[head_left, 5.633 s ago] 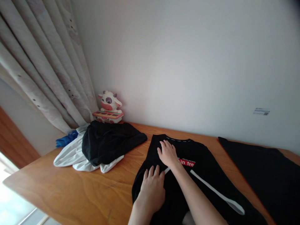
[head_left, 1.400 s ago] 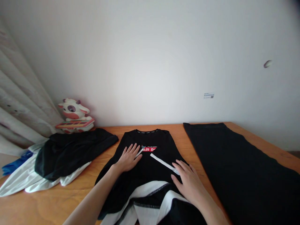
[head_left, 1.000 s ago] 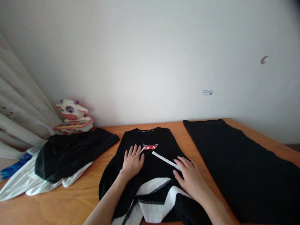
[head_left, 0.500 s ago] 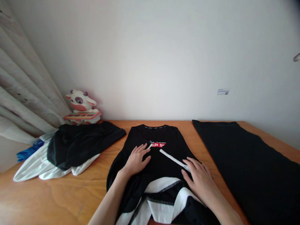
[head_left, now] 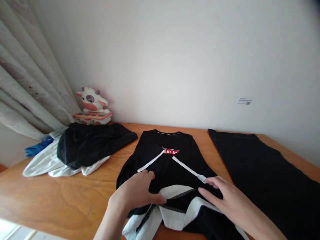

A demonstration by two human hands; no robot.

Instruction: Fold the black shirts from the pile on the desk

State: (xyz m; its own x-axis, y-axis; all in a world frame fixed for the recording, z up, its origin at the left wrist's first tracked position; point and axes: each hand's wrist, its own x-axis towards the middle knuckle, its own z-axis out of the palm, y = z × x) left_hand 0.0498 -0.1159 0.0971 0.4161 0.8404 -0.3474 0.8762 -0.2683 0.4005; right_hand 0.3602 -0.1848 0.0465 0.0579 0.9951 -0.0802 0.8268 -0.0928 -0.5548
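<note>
In the middle of the wooden table lies a black shirt (head_left: pixel 162 166) with white trim, its neckline at the far end and a red printed label on the chest. Two white strips slant down its front, and its near part is bunched, showing white bands and dark stitching. Over the left side of the shirt is my left hand (head_left: pixel 137 191), fingers and thumb apart, near the end of the left strip. My right hand (head_left: pixel 220 193) is at the shirt's right side, thumb and fingers spread, fingertips by the end of the right strip. Neither hand holds anything I can see.
To the right, a flat black cloth (head_left: pixel 260 173) stretches along the wooden table (head_left: pixel 82 200). A heap of black and white clothing (head_left: pixel 85 146) lies at left with a blue piece. Behind it sits a cow-shaped toy keyboard (head_left: pixel 92 106), near a curtain (head_left: pixel 27 76) and the wall.
My left hand has drawn back toward me from the chest print, uncovering the left white strip. My right hand has shifted slightly right and nearer. The camera view has tilted a little.
</note>
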